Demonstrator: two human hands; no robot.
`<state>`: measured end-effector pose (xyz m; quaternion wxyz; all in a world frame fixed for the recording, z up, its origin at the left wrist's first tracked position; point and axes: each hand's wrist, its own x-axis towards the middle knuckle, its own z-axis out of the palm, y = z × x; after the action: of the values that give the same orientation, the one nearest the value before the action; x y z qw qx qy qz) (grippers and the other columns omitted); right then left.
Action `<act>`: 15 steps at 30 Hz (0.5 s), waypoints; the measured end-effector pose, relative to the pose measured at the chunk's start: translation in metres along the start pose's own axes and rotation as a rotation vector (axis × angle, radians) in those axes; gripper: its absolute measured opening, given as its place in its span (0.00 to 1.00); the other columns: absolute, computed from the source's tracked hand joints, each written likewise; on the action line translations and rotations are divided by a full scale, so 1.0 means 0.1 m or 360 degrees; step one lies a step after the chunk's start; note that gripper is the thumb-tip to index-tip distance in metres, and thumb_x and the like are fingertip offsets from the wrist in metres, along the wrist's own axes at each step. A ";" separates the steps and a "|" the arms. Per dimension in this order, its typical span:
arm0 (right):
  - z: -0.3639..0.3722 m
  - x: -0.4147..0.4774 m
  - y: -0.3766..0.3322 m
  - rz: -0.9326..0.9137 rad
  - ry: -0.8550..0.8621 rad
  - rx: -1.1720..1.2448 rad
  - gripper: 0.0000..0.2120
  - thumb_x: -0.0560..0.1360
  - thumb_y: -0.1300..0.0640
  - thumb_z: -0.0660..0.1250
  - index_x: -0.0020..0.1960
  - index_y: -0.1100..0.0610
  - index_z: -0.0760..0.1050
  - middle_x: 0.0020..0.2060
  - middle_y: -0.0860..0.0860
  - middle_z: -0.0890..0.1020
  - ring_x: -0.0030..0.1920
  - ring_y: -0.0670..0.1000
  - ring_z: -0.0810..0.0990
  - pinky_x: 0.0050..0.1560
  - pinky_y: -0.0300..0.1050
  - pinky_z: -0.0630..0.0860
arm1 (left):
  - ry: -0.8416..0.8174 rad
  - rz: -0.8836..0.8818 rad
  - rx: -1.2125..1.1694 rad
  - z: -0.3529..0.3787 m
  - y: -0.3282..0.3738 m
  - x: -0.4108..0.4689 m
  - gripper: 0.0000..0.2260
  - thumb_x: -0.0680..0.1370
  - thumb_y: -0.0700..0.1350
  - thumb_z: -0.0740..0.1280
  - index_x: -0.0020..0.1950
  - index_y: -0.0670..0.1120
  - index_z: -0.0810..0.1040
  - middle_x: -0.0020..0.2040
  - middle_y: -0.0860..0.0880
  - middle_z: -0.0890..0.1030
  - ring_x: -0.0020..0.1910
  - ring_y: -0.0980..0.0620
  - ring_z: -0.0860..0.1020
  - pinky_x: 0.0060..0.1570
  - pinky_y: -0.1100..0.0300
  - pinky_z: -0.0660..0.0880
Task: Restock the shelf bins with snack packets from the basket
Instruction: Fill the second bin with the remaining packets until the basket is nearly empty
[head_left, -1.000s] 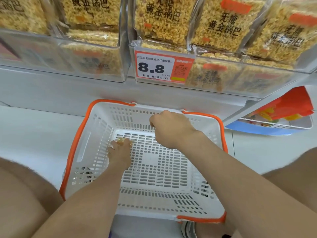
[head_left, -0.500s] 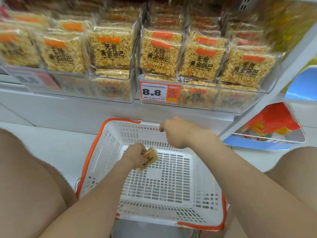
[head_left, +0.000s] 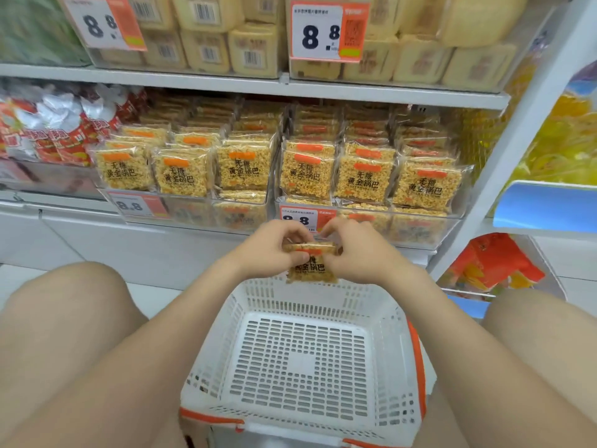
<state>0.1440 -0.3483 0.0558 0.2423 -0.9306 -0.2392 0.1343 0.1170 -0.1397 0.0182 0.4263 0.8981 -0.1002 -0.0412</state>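
A: Hands?
B: Left hand and right hand are meeting at frame centre, both pinching one packet by its top corners.
A: Packet?
B: It is hanging upright above the basket's far wall, below the centre-right bin, partly covering its price tag.

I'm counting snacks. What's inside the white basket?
Nothing shows inside the basket, just its bare slotted floor. The snack packet is above its far rim, in the left hand and right hand. Arms hide parts of its sides.
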 end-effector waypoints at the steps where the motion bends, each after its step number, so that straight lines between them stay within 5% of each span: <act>1: -0.06 -0.02 -0.04 -0.0016 0.0094 0.0115 0.16 0.76 0.53 0.69 0.63 0.51 0.75 0.40 0.47 0.81 0.34 0.42 0.79 0.30 0.38 0.72 | 0.0046 0.0021 -0.0011 -0.09 0.07 -0.01 0.09 0.77 0.43 0.76 0.56 0.53 0.83 0.51 0.56 0.85 0.53 0.56 0.83 0.57 0.48 0.80; 4: -0.19 -0.04 -0.15 -0.0067 0.0291 0.0445 0.14 0.75 0.54 0.71 0.60 0.48 0.76 0.35 0.47 0.81 0.29 0.44 0.77 0.32 0.41 0.76 | 0.0220 0.0114 -0.0033 -0.35 0.26 -0.05 0.11 0.77 0.45 0.77 0.57 0.52 0.81 0.52 0.55 0.84 0.54 0.56 0.83 0.55 0.47 0.80; 7: -0.27 -0.02 -0.23 -0.0157 0.0356 0.0581 0.17 0.77 0.54 0.72 0.63 0.44 0.75 0.50 0.51 0.84 0.41 0.54 0.84 0.44 0.57 0.84 | 0.0401 0.0221 0.0114 -0.55 0.41 -0.05 0.16 0.77 0.52 0.77 0.63 0.54 0.78 0.57 0.59 0.82 0.56 0.60 0.80 0.52 0.56 0.80; 9: -0.31 0.02 -0.26 -0.0188 0.0442 0.0639 0.17 0.79 0.54 0.73 0.66 0.45 0.77 0.59 0.44 0.81 0.51 0.51 0.84 0.54 0.57 0.83 | 0.0548 0.0255 0.0212 -0.61 0.43 -0.02 0.20 0.77 0.55 0.76 0.67 0.55 0.75 0.60 0.58 0.78 0.55 0.61 0.78 0.50 0.60 0.80; 11: -0.36 0.07 -0.27 -0.0204 0.0605 0.0639 0.17 0.80 0.57 0.71 0.67 0.46 0.77 0.56 0.37 0.79 0.54 0.45 0.80 0.61 0.53 0.80 | 0.0740 0.0288 0.0268 -0.61 0.39 -0.01 0.20 0.79 0.53 0.74 0.68 0.53 0.74 0.61 0.55 0.74 0.54 0.61 0.77 0.50 0.62 0.79; 15: -0.44 0.20 -0.23 -0.0215 0.1077 0.0557 0.18 0.81 0.62 0.69 0.67 0.47 0.76 0.44 0.35 0.76 0.40 0.42 0.75 0.49 0.42 0.78 | 0.1027 0.0112 0.0307 -0.56 0.26 0.02 0.21 0.75 0.41 0.73 0.66 0.49 0.73 0.60 0.53 0.69 0.51 0.58 0.72 0.57 0.56 0.75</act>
<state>0.1679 -0.3374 0.1022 0.4709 -0.8490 -0.1800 -0.1580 0.1239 -0.1132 0.0736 0.3502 0.8970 0.0056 0.2696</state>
